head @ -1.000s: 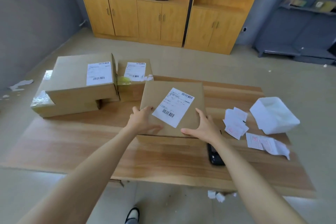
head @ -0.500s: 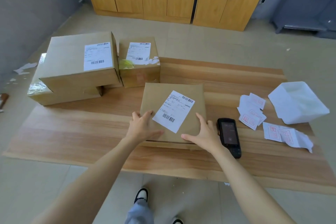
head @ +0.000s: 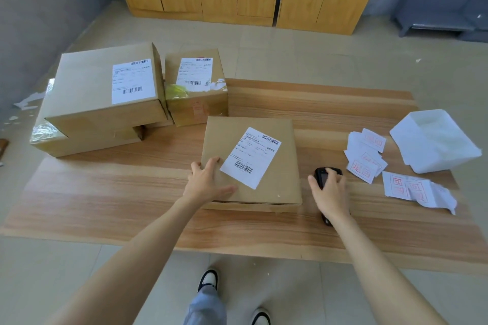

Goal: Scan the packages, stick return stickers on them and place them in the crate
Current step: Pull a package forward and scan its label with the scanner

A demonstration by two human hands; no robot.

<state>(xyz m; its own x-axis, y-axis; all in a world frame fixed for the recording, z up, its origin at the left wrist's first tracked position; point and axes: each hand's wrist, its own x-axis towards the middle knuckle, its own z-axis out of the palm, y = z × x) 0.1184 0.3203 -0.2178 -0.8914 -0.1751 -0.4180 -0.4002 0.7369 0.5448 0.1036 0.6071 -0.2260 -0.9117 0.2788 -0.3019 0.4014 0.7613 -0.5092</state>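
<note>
Package point(head: 280, 185) at the centre of the table point(head: 118, 192), my left hand point(head: 208, 185) flat on its near-left corner, fingers spread wide; at its 3 o'clock my right hand point(head: 331, 194) curled round the black scanner point(head: 320, 176) — return stickers point(head: 365, 159) farther out, stacked boxes point(head: 87, 97) at 10 o'clock.

Both arms are bare along their whole visible length, the left forearm point(head: 126, 258) and the right forearm point(head: 383, 266) alike, and they are slim and smooth. The left hand point(head: 208, 185) and the right hand point(head: 330, 192) are bare too, with slender fingers point(head: 212, 163).

Lower down, a pale blue-grey fabric trouser leg point(head: 206, 306) shows, loose and softly creased, with its hem falling over a low white sneaker with black trim point(head: 208, 278). A second matching white-and-black sneaker point(head: 260, 316) shows beside it, partly cut off by the bottom edge of the view.
</note>
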